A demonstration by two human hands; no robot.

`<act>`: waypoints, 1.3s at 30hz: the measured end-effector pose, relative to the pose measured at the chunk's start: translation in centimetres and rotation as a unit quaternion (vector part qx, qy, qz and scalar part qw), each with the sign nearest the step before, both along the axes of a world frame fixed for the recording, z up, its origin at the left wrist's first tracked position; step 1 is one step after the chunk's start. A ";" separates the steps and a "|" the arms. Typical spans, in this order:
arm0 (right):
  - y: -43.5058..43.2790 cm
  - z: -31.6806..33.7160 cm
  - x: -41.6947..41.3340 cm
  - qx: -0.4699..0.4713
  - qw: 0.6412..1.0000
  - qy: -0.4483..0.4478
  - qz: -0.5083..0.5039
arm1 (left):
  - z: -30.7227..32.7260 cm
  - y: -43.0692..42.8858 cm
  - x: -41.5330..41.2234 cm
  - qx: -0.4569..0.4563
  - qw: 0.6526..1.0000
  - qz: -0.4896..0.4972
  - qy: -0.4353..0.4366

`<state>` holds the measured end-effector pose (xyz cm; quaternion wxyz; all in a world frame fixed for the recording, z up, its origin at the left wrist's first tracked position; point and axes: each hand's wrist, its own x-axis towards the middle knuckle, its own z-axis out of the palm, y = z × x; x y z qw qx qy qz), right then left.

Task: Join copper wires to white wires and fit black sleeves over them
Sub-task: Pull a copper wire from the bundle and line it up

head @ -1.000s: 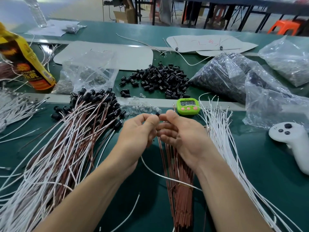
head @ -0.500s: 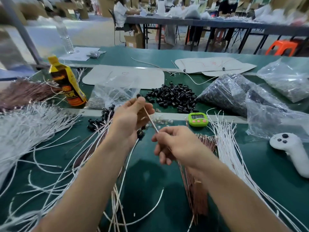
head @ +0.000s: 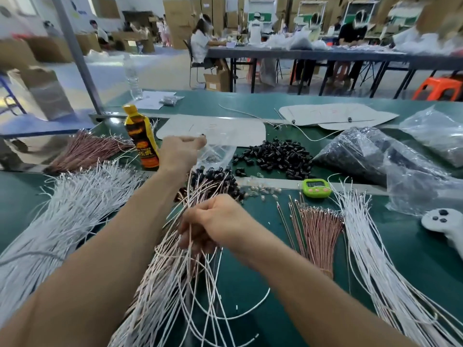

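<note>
The left hand point(head: 179, 153) was stretched out ahead, its thumb and fingertips drawn together on a small black sleeve point(head: 201, 135), though blur hid the exact grip. The right hand point(head: 216, 221) sat nearer the body, its fingers curled round a thin white wire point(head: 189, 249) that hung below its knuckles.

Between the two hands, and running on beneath the right one, lay a fanned heap of joined copper-and-white wires capped with black sleeves point(head: 213, 177). Just beyond and to the right of the left hand's fingertips lay a loose pile of short black plastic sleeves point(head: 275, 156). A crumpled clear plastic bag point(head: 215, 154) lay under those fingertips.

To the right of the right hand lay a bundle of bare copper wires point(head: 316, 227). Further right was a spread of long white wires point(head: 370, 246), with a small green digital timer point(head: 316, 188) near their far ends. Close to the left of the left hand stood a yellow-capped orange-and-black drink bottle point(head: 141, 140). Left of the left forearm, a thick sheaf of white wires point(head: 75, 209) covered the green table point(head: 413, 249). A white hand controller point(head: 444, 225) lay far off to the right.
</note>
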<state>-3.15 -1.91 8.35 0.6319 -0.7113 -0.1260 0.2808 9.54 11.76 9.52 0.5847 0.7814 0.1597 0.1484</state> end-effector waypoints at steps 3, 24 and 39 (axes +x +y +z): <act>1.6 -2.7 0.6 0.012 0.995 0.055 -0.076 | -2.1 0.6 0.1 0.224 0.971 -0.050 0.065; -13.3 -5.7 5.1 -0.592 0.774 -0.157 -0.159 | -6.5 -13.1 -2.6 0.406 0.895 -0.183 0.011; -16.7 -6.2 9.6 0.052 0.855 -0.137 -0.497 | -7.4 -15.3 -2.7 -0.032 0.919 -0.380 0.099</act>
